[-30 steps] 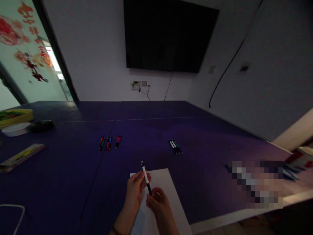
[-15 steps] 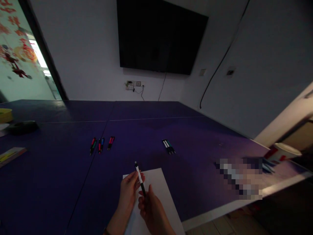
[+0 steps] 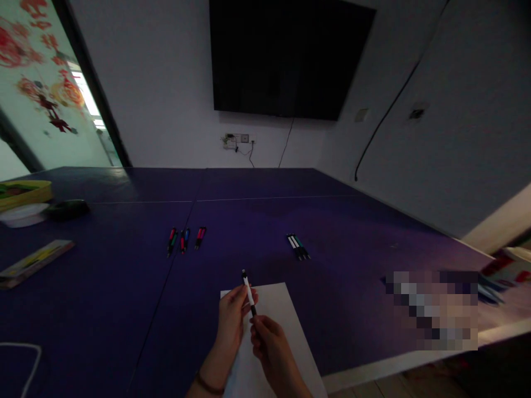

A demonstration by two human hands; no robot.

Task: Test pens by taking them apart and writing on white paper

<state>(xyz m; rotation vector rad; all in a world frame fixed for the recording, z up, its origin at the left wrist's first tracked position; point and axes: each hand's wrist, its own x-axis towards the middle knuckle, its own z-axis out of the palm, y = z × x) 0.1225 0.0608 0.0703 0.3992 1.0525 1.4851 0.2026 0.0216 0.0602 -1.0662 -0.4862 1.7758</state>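
A white pen (image 3: 249, 293) with black ends is held slantwise over a sheet of white paper (image 3: 276, 309). My left hand (image 3: 232, 318) grips its white barrel, fingers closed around it. Lower down, the fingers of my right hand (image 3: 271, 345) pinch the dark lower end, hiding the tip. Beyond the paper, a row of white and teal pens (image 3: 297, 246) lies on the purple table (image 3: 344, 309). Farther left are several red, green and blue pens (image 3: 185, 241) in small groups.
At the left stand a yellow basket (image 3: 39, 193), a white bowl (image 3: 25, 214), a dark round object (image 3: 68, 210) and a long flat box (image 3: 37, 262). A white cord (image 3: 35, 359) lies at the lower left. On the right are a blurred-out patch and a red and white container (image 3: 512, 268).
My right thumb and fingers have closed on the pen's lower end, where the thumb stood apart before. The view has turned slightly left, bringing more of the left side in.
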